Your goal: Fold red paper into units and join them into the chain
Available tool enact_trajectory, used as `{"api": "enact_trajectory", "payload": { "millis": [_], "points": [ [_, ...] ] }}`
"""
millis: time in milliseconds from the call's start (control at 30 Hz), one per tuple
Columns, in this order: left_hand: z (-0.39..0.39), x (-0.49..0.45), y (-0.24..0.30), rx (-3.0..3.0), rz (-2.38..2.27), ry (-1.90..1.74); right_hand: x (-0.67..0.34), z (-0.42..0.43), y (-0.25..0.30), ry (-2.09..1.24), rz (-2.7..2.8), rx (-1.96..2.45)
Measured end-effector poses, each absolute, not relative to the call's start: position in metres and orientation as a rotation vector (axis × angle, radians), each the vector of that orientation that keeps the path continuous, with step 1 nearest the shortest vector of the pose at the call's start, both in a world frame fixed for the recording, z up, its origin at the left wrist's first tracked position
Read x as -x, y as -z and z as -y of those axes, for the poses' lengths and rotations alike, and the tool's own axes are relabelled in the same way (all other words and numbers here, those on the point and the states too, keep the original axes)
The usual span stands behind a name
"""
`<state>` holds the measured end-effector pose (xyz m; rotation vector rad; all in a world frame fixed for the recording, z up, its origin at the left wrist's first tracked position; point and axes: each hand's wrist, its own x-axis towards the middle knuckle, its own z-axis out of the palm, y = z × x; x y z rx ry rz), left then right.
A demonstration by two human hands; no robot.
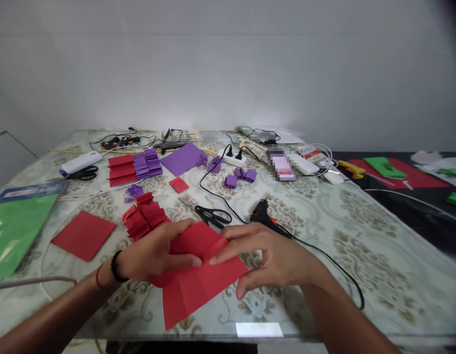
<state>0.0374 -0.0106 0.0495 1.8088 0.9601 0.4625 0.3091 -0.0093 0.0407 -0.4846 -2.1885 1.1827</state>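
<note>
A creased sheet of red paper point(206, 285) is raised above the table's near side. My left hand point(157, 250) is closed on its left part, thumb lying on top and the other fingers partly hidden. Over the sheet's right part, my right hand point(265, 255) has its fingers stretched out and apart. One fingertip touches the paper near its middle crease, while the thumb sits off the right corner. Just beyond lie black-handled scissors point(213, 215) and a black glue gun point(265, 214). A cluster of folded red paper point(145, 216) rests behind my left hand.
A flat red square point(84, 236) and a green paper pack point(14, 226) lie left. Purple folded pieces point(149, 163) and a purple sheet point(184, 158) sit farther back. A white power strip point(231, 158) feeds a black cable point(324, 253) crossing rightward. A phone point(282, 166) lies behind.
</note>
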Motion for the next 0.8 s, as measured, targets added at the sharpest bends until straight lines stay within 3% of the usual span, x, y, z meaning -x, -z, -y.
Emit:
{"api": "enact_trajectory", "payload": {
  "millis": [300, 567, 800],
  "points": [
    [-0.006, -0.027, -0.035, -1.563, -0.700, -0.579, -0.318, -0.001, -0.015, -0.961, 2.188, 0.733],
    [-0.008, -0.023, -0.013, -1.479, -1.138, -0.950, -0.319, -0.006, 0.001, -0.781, 1.896, 0.905],
    [-0.001, -0.034, 0.003, -1.269, -1.070, -1.006, -0.307, -0.001, 0.001, -0.792, 1.958, 0.855]
  ]
}}
